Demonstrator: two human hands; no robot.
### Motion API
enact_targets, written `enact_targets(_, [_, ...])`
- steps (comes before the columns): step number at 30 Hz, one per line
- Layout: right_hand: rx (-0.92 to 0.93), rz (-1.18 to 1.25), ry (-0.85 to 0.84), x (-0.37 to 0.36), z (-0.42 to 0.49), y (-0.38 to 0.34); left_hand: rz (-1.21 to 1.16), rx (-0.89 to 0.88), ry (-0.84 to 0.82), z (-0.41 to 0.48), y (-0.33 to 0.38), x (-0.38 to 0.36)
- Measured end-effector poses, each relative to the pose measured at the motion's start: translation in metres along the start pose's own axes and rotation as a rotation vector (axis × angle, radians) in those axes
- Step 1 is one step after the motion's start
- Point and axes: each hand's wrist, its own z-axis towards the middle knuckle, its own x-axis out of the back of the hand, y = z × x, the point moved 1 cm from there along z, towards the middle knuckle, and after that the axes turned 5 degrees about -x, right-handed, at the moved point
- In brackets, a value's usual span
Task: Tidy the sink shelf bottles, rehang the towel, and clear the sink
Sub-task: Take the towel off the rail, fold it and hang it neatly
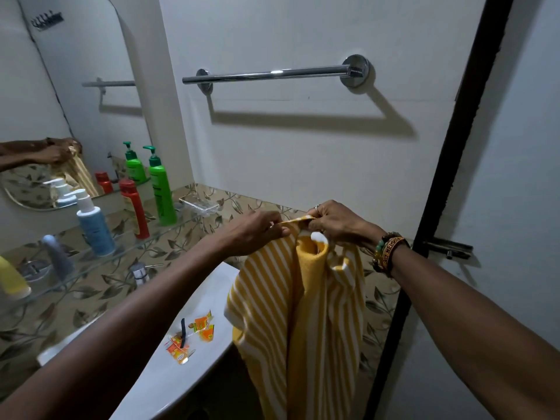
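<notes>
I see a yellow-and-white striped towel (303,298) hanging bunched from its pinched top edge, below the wall rail (272,74). A green bottle (160,192), red bottle (135,212) and blue bottle (94,228) stand upright on the glass shelf (169,234). Orange wrappers (203,325) lie on the sink (169,374).

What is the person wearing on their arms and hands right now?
Both forearms are bare, no sleeves in view. The right hand has a thin pale metal ring on one finger; its wrist carries stacked bracelets: green and brown beads plus an orange woven band with dark lettering. The left hand has a bare wrist.
</notes>
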Motion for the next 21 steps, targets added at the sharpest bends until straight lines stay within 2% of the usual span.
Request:
enact_targets(8, [-0.053,-0.023,0.055,0.006,-0.001,0.018,-0.004,0.045,-0.204,-0.021,-0.010,0.000])
enact_targets(14, [-0.113,-0.034,0.100,0.008,-0.004,0.032,0.024,0.073,-0.254,-0.028,-0.015,-0.006])
enact_targets(17, [-0.055,-0.012,0.107,0.008,-0.007,0.027,0.010,0.110,-0.217,-0.020,-0.011,-0.003])
enact_targets(21, [0.111,-0.023,-0.050,-0.005,-0.008,0.005,-0.122,0.077,-0.070,0.005,0.012,0.000])
